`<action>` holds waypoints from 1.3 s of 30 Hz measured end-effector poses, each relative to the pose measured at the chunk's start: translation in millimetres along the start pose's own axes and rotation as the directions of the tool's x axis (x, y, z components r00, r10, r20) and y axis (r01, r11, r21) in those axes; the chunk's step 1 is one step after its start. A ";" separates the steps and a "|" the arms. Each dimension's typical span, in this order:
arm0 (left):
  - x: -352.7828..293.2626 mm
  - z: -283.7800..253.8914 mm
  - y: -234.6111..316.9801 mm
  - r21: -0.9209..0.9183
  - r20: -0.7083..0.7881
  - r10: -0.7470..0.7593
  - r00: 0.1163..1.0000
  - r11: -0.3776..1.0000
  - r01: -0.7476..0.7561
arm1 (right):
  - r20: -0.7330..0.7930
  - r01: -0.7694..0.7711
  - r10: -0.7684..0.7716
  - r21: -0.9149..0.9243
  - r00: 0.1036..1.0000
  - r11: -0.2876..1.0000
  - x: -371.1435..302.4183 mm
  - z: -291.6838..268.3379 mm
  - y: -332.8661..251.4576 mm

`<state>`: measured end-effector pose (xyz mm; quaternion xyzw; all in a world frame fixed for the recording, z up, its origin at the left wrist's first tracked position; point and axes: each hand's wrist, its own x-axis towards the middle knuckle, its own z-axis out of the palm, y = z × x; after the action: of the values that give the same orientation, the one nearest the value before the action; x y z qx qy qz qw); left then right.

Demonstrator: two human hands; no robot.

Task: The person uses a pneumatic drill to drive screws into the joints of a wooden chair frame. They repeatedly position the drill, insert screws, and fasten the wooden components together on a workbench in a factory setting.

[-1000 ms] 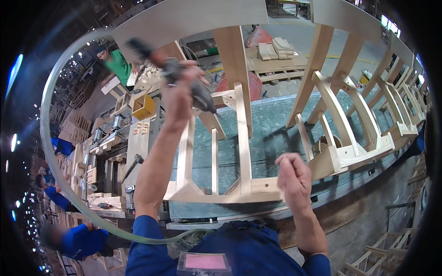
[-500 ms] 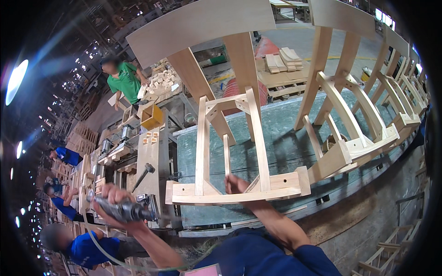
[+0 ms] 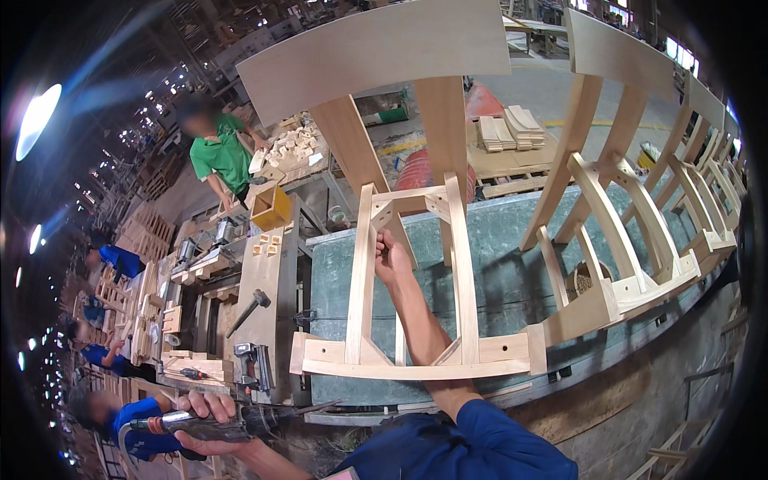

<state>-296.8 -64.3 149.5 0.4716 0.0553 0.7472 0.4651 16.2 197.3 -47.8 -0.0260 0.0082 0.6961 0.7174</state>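
My left hand grips an air-driven power screwdriver with a grey body and a long thin bit pointing right. Its hose runs off on the left. Before me stands an unfinished wooden chair frame with a broad curved back panel. Over the front rail and up through the open seat goes my right arm. My right hand is closed beside the left seat rail, just below a drilled corner block. Whatever its fingers may hold is too small to see.
More chair frames stand in a row to the right on the green worktable. On the left side bench lie a hammer, a nail gun and a yellow box. A person in green works beyond it.
My right hand has moved from the front rail up to the inner left seat rail. The screwdriver in my left hand has dropped lower. The view has shifted slightly.
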 end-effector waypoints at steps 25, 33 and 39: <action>4.5 5.6 -81.9 -0.205 -0.195 -0.133 0.972 0.974 0.092 | -0.568 -0.645 0.307 -0.690 0.764 0.328 -309.2 -51.7 -25.8; 15.6 63.8 -111.0 -0.318 -0.016 -0.145 0.989 0.939 0.132 | -0.369 -0.600 0.516 -0.162 0.773 0.783 -353.0 87.3 -16.9; 27.4 103.5 -124.5 -0.274 0.174 -0.011 0.985 0.960 0.059 | -0.352 -0.276 0.284 0.074 0.892 0.958 -297.2 136.7 -8.9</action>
<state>-141.9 -10.8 159.4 0.4627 -0.0819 0.6960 0.5430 12.5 -93.0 103.2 -0.1431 0.1502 0.7756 0.5962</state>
